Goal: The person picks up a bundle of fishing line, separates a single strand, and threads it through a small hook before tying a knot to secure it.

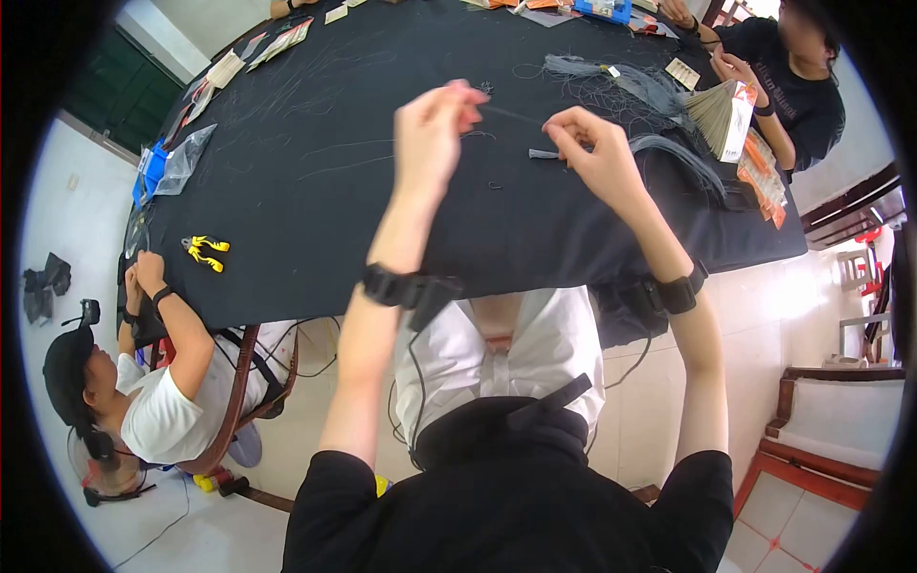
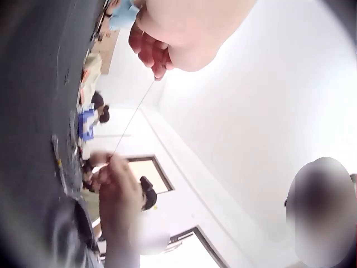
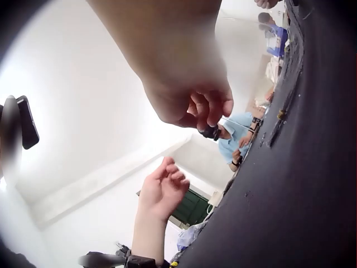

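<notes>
A thin line point(image 2: 134, 115) runs taut between the two raised hands in the left wrist view; in the head view it shows faintly above the black table. The left hand point(image 1: 430, 134) pinches one end between thumb and fingertips. At the other end the right hand point(image 1: 594, 153) pinches with bent fingers. Both hands also show in the right wrist view, the right hand point(image 3: 189, 89) above and the left hand point(image 3: 163, 192) below. Loose strands point(image 1: 358, 164) lie on the table left of the left hand. Just under the right hand is the tip of a grey bundle point(image 1: 543, 154).
Grey strand bundles point(image 1: 635, 84) and a fanned stack of cards point(image 1: 716, 119) lie at the right. Yellow-handled pliers point(image 1: 205, 252) rest at the left, near a clear bag point(image 1: 186, 160). People sit at the left and far right of the black table point(image 1: 315, 229).
</notes>
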Motion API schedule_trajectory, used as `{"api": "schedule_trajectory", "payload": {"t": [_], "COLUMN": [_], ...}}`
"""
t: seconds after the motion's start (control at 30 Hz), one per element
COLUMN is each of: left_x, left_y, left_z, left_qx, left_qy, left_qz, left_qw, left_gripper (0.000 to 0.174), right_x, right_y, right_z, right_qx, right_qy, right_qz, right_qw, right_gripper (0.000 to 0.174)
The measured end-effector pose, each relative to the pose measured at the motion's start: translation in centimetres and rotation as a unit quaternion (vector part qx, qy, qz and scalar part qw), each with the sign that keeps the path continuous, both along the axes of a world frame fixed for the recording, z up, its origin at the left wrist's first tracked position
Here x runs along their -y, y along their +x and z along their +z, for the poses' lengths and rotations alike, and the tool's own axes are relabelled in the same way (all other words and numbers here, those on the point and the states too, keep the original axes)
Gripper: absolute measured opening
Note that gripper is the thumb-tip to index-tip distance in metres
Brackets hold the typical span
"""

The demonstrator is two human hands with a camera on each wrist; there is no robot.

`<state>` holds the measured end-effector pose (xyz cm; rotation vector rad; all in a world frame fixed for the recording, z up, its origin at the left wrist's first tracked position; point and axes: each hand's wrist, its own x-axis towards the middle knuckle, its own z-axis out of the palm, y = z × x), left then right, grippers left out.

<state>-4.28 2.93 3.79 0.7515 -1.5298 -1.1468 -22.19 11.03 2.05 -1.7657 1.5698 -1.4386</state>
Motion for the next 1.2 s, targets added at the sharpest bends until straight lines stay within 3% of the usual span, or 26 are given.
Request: {"api": "schedule_trajectory", "payload": {"t": [0.07, 0.17, 0.3, 0.33, 0.4, 0.43, 0.5, 0.53, 0.6, 0.67, 0.7, 0.73, 0.8, 0.9, 1.0, 1.2], "left_x": [0.8, 2.2, 2.9, 3.4, 4.0, 3.5, 1.7, 0.9, -0.7, -1.1, -1.5, -1.7, -0.8, 0.0, 0.5, 2.1], "left_y": [4.6, 11.5, 17.5, 18.7, 20.6, 20.5, 19.4, 18.0, 14.8, 11.4, 9.5, 7.8, 5.4, 3.1, 2.3, 3.7], "left_z": [0.6, 0.2, -0.6, -1.1, -2.0, -2.0, -2.6, -1.6, 0.7, 1.3, 1.7, 1.3, -1.1, -2.5, -2.6, -4.5], "left_qx": [0.037, 0.116, 0.234, 0.308, 0.449, 0.53, 0.655, 0.624, 0.535, 0.43, 0.389, 0.365, 0.398, 0.447, 0.437, 0.378], "left_qy": [0.028, 0.049, 0.073, 0.074, 0.078, -0.005, -0.17, -0.191, -0.25, -0.248, -0.187, -0.153, -0.318, -0.263, -0.105, -0.104], "left_qz": [0.079, 0.118, 0.174, 0.179, 0.185, 0.249, 0.357, 0.36, 0.255, 0.05, -0.061, -0.115, -0.117, -0.176, -0.234, -0.217], "left_qw": [0.996, 0.985, 0.954, 0.932, 0.871, 0.811, 0.643, 0.667, 0.766, 0.866, 0.9, 0.911, 0.853, 0.837, 0.862, 0.894], "left_gripper": [0.027, 0.028, 0.031, 0.031, 0.032, 0.033, 0.037, 0.041, 0.038, 0.032, 0.031, 0.03, 0.027, 0.023, 0.016, 0.01], "right_x": [0.2, 0.1, 0.5, 0.6, 0.8, 1.0, 1.1, 1.1, 1.1, 1.2, 1.3, 1.3, 1.3, 1.3, 1.1, 1.2], "right_y": [0.1, 1.1, 3.3, 3.6, 4.1, 4.2, 4.2, 4.1, 4.1, 4.1, 4.1, 4.2, 4.3, 4.0, 3.8, 3.8], "right_z": [-1.6, -2.8, -4.1, -4.1, -4.1, -4.2, -4.5, -4.4, -4.3, -4.5, -4.5, -4.4, -4.2, -5.0, -4.5, -4.7], "right_qx": [0.001, -0.046, -0.036, -0.049, -0.075, -0.078, -0.084, -0.08, -0.074, -0.075, -0.076, -0.073, -0.067, -0.008, -0.029, -0.007], "right_qy": [0.049, 0.129, 0.137, 0.139, 0.145, 0.143, 0.139, 0.143, 0.154, 0.145, 0.138, 0.145, 0.159, 0.157, 0.172, 0.183], "right_qz": [0.042, 0.098, 0.139, 0.135, 0.128, 0.126, 0.12, 0.119, 0.12, 0.128, 0.131, 0.13, 0.122, 0.117, 0.115, 0.095], "right_qw": [0.998, 0.986, 0.98, 0.98, 0.978, 0.979, 0.979, 0.979, 0.978, 0.978, 0.979, 0.978, 0.977, 0.981, 0.978, 0.978], "right_gripper": [0.012, 0.014, 0.015, 0.015, 0.015, 0.015, 0.015, 0.015, 0.015, 0.015, 0.015, 0.015, 0.016, 0.015, 0.016, 0.016]}}
